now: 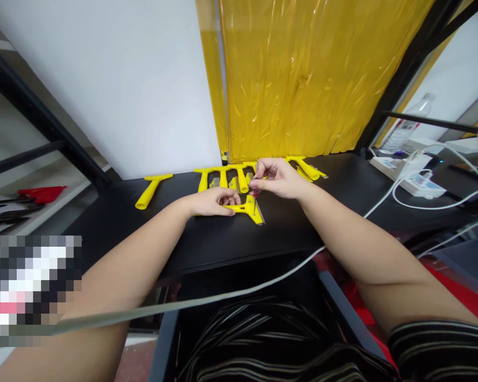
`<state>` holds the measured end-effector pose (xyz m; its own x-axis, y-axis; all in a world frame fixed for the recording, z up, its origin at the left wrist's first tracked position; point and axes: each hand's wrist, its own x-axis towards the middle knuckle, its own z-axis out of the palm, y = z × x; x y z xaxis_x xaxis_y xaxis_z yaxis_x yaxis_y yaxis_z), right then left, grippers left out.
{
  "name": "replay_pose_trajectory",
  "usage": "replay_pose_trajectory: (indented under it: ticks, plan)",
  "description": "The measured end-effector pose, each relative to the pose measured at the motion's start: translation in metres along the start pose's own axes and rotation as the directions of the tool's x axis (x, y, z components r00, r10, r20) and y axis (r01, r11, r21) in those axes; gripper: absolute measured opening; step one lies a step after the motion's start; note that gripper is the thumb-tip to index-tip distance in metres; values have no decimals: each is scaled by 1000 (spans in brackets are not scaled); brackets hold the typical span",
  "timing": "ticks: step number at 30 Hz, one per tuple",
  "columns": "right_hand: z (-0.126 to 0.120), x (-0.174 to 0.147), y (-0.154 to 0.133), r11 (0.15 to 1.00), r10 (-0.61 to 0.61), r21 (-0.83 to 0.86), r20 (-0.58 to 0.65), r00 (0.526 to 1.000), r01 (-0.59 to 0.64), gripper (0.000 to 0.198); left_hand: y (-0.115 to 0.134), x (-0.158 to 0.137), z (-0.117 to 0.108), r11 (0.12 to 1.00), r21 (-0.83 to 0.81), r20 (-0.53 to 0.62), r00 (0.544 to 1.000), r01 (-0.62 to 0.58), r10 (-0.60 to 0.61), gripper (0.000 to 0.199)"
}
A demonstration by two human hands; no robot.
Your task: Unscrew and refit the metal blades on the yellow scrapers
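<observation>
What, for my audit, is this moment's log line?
left hand: holds yellow scraper | right hand: holds screwdriver, tip at scraper head | surface: black table | nearby: other scrapers

The left hand (215, 202) grips, curled, while the right hand (278, 179) pinches.

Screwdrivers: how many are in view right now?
1: the red-handled screwdriver in the right hand, pointing down at the yellow scraper that the left hand holds. Another could be hidden behind the hands.

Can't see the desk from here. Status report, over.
Left hand holding yellow scraper by its handle. Right hand gripping screwdriver, tip at scraper's head. White cable crossing foreground, clear of both hands.
</observation>
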<state>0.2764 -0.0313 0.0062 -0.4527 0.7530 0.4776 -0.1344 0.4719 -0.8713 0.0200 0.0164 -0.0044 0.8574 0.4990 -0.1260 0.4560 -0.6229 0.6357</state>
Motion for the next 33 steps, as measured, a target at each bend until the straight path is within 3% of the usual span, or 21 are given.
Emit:
replay_pose_trajectory:
  ticks: [6,9,12,15,19,24,33]
  plan:
    - [4,1,0,976,86,179,199,976,-122,27,0,-1,0,1000,-9,-16,1000,-23,23,35]
    - [9,1,2,889,157,388,241,958,-244,22,0,-1,0,1000,11,-10,1000,-3,3,35]
    - [13,0,3,833,168,486,236,957,-266,26,-2,0,1,1000,-17,-12,1000,-9,9,37]
    - [12,1,6,847,162,462,246,956,-263,37,-5,0,3,998,-55,-27,999,-31,29,39]
    - [7,2,10,858,186,416,294,937,-301,35,-7,1,2,999,-41,-17,999,-32,31,39]
    - [11,2,10,791,187,512,320,929,-335,31,-5,0,2,1000,-24,-24,1000,-13,12,39]
    - [4,1,10,816,208,437,387,898,-377,38,-5,0,1,1000,-19,-11,1000,-14,14,40]
